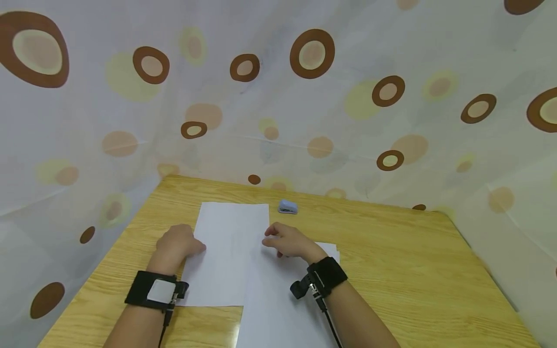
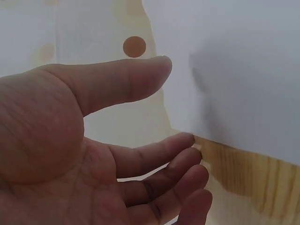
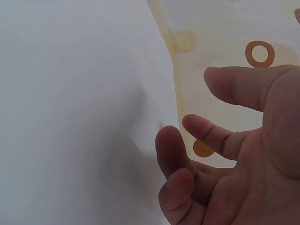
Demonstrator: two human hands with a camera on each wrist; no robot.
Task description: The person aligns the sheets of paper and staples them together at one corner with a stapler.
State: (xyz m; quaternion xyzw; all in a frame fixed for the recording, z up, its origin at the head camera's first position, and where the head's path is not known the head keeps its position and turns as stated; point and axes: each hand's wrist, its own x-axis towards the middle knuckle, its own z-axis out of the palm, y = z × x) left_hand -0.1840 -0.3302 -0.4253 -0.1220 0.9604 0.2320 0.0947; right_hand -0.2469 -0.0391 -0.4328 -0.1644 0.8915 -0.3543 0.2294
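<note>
A white sheet of paper [image 1: 226,251] lies on the left of the wooden table. More white paper [image 1: 274,304] lies beside and overlapping it, reaching down to the bottom of the head view. At the left edge of the first sheet is my left hand [image 1: 178,244], its thumb over the paper; in the left wrist view the thumb [image 2: 140,78] stands apart from the bent fingers, with nothing between them. My right hand [image 1: 293,241] hovers over the papers with loosely bent fingers [image 3: 171,147], and nothing shows in its grasp.
A small light-blue stapler [image 1: 287,207] stands on the wooden table [image 1: 404,270], just beyond the papers. White paper corners [image 1: 328,249] stick out behind my right wrist. A curtain with brown and beige circles [image 1: 278,96] hangs around the table. Each wrist wears a black strap with a cable.
</note>
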